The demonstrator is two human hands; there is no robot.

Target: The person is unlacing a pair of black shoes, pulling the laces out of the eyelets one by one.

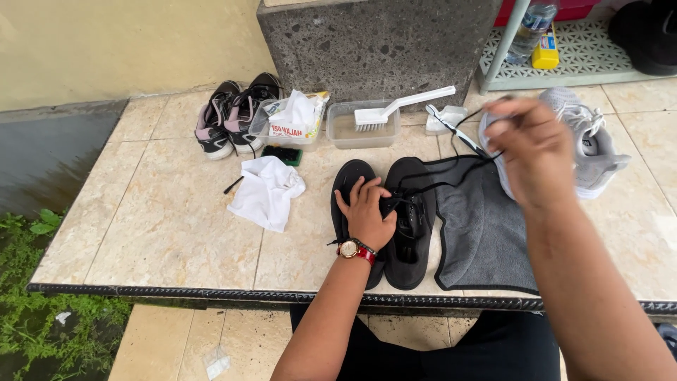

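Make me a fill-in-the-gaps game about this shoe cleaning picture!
1. The left hand presses down on a black ____.
2. The right hand pulls up a black ____.
3. The white brush rests on a clear plastic ____.
4. The crumpled cloth on the tiles is ____ in colour.

Missing words: shoe; lace; tub; white

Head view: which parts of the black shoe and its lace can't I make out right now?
- Black shoe, head view: its left side is covered by the left hand.
- Black lace: its end vanishes inside the right hand, which is motion-blurred.
- Eyelets: black on black, too small to tell which are threaded.
- Grey shoe: partly hidden behind the right hand.
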